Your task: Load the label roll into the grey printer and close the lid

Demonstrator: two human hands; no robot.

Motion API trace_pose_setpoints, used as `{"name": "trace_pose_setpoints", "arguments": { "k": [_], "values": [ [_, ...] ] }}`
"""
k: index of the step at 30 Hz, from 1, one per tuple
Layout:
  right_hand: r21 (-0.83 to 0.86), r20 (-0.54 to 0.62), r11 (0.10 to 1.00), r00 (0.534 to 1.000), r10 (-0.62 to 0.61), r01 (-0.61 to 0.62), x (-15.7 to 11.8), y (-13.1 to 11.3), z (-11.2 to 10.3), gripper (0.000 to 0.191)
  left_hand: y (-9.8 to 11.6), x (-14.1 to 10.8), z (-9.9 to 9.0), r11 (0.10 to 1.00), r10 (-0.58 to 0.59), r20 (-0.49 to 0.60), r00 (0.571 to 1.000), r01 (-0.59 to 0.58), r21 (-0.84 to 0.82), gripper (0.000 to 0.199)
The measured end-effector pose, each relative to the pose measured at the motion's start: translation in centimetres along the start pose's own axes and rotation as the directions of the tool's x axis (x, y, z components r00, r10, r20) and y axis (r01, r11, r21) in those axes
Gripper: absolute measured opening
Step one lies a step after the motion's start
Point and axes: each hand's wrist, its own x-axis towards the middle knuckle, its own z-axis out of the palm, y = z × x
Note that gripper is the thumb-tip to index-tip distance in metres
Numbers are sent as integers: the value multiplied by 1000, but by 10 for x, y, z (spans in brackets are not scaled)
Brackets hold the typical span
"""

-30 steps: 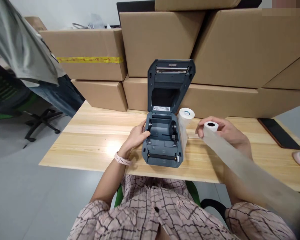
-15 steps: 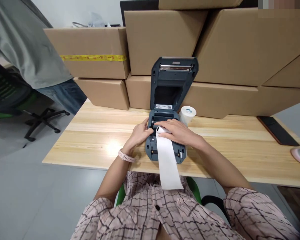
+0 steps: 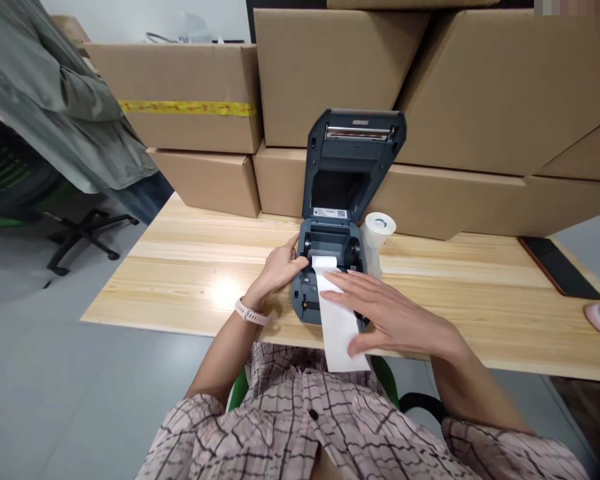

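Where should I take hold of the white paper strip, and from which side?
Probably pinch the paper strip at its free end, coming from the wearer's side: that flat end reaches past the front edge of the table, beyond the printer. The right hand overlaps the strip's right edge.

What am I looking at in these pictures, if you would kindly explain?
There is no robot: a person works bare-handed, wearing the camera on their head, so it looks forward and down. On the wooden table sits what looks like a label printer, its lid raised. The left hand rests at the printer's left edge. The right hand is open over a white paper strip; whether it touches is unclear. That strip comes off a roll inside the printer and runs past the table's front edge. Another roll stands beside the printer, a phone-like object lies farther right, and cardboard boxes are stacked behind.
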Motion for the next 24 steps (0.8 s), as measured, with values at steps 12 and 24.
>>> {"name": "trace_pose_setpoints", "arguments": {
  "k": [12, 24],
  "values": [
    [-192, -281, 981, 956, -82, 28, -22, -25, 54, 79, -2, 1, 2, 999, -48, 0, 999, 48, -25, 72],
    [-208, -545, 978, 829, -126, 12, -7, -38, 71, 49, -8, 2, 4, 994, -22, 4, 1000, 23, -108, 71]
  ]
}}
